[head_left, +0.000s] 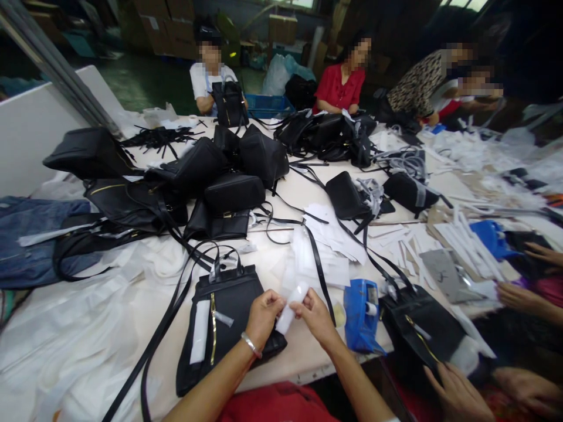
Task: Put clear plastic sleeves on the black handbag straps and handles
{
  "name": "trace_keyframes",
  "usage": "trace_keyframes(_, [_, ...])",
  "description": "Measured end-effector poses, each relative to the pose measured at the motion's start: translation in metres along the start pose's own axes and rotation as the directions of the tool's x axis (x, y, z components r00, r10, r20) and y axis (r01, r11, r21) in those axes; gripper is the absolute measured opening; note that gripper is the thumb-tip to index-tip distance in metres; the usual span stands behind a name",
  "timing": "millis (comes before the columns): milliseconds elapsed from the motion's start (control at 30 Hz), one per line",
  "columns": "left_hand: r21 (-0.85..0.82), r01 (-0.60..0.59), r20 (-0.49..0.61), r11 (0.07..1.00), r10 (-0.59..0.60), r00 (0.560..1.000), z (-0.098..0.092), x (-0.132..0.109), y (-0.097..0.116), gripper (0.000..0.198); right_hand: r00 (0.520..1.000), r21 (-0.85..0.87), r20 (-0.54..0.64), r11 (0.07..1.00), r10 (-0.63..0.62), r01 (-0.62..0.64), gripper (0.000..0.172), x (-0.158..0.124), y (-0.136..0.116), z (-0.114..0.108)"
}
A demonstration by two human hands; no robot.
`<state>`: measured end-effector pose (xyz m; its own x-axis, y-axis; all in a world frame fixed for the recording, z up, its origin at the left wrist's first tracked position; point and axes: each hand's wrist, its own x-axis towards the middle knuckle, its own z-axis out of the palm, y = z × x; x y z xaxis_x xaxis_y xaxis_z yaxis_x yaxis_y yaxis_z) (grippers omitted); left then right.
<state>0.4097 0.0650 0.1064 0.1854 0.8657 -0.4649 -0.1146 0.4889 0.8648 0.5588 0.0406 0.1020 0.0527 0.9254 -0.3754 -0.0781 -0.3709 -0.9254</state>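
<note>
My left hand (pixel 263 316) and my right hand (pixel 315 316) meet over the table's near edge, both pinched on a small white strip of wrapping material (pixel 291 306) held between them. A bracelet circles my left wrist. Just under and left of my hands lies a black handbag (pixel 229 322) with a gold zipper, a white strip on its front and long black straps trailing left. A blue tape dispenser (pixel 361 313) stands right of my right hand.
A heap of black handbags (pixel 211 181) fills the middle of the white table (pixel 303 193). White paper strips (pixel 334 240) lie scattered at right. Another black bag (pixel 422 328) sits by a neighbour's hands (pixel 457 392). Several people sit at the far side. Blue denim (pixel 30 234) lies at left.
</note>
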Motion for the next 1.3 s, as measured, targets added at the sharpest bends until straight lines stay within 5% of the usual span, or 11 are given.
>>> trace_keyframes(233, [-0.181,0.257,0.06,0.949,-0.251,0.966,0.002,0.003,-0.001,0.026,0.997,0.037,0.052,0.998,-0.047,0.045,0.019,0.001,-0.002,0.004])
trace_keyframes(433, [-0.12,0.171,-0.022,0.978,-0.175,0.984,-0.001,0.007,-0.002,0.024,0.993,0.051,0.098,0.996,-0.072,0.067,0.017,0.0,-0.015,0.005])
trace_keyframes(633, [-0.245,0.558,0.357,0.793,-0.461,0.812,-0.02,0.017,0.001,0.021,0.982,0.096,0.181,0.995,-0.045,0.028,0.021,0.004,-0.012,0.001])
trace_keyframes(900, [-0.277,0.66,0.611,0.698,-0.402,0.682,-0.033,0.026,-0.006,0.015,0.968,0.167,0.25,0.985,-0.01,-0.034,0.024,0.013,0.0,0.004])
trace_keyframes(1200, [-0.327,0.71,0.657,0.624,-0.39,0.645,-0.038,0.035,-0.017,0.026,0.945,0.154,0.327,0.988,-0.019,-0.033,0.044,0.03,0.002,0.005])
trace_keyframes(1300, [-0.343,0.704,0.631,0.622,-0.403,0.663,-0.038,0.04,-0.024,0.028,0.944,0.182,0.329,0.983,-0.028,-0.034,0.047,0.035,0.006,0.008])
